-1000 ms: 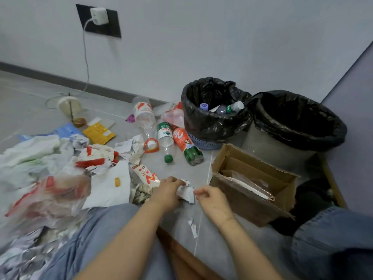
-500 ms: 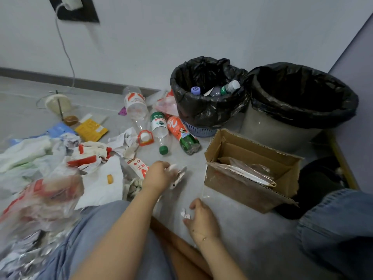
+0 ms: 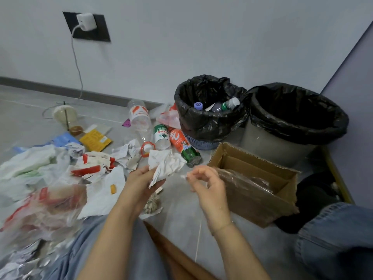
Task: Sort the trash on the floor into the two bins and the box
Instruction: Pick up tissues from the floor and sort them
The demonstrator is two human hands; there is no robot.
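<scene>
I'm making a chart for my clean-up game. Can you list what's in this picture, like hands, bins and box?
left hand: holds crumpled white paper
right hand: pinches a tiny white scrap
small bin: black liner, bottles inside
big bin: black liner, contents not visible
cardboard box: open, clear plastic inside
floor: bottles, wrappers, bags, paper

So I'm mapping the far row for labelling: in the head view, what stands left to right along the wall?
Wall charger → clear bottle with orange label → smaller bin holding bottles → larger bin.
</scene>
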